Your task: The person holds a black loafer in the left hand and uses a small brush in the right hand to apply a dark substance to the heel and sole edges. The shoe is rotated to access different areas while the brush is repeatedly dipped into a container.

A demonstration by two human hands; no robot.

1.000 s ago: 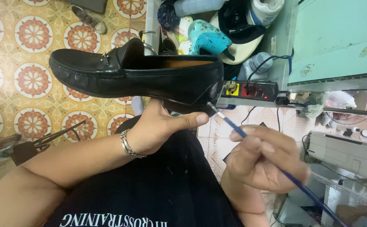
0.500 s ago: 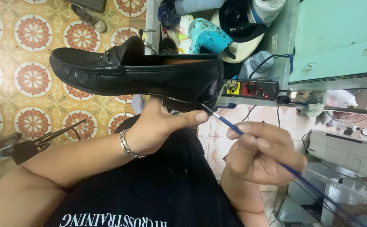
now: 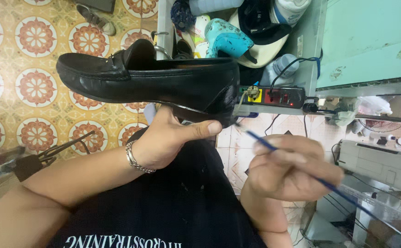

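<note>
Shoe (image 3: 150,85) in left hand (image 3: 168,140), brush (image 3: 310,177) right (image 3: 292,172)

- Shoe (image 3: 150,82): black leather loafer with a metal bit, held level on its side in mid-air, toe left, heel right.
- Brush (image 3: 274,149): thin blue handle, slanting, tip just beside the heel.

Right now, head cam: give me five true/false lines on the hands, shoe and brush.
1. The left hand holds the black shoe from underneath. True.
2. The right hand holds scissors. False: a thin blue-handled brush.
3. The brush tip points at the shoe's heel end. True.
4. The shoe rests on the tiled floor. False: it is held up in the air.
5. A bracelet sits on the right wrist. False: the left.
</note>
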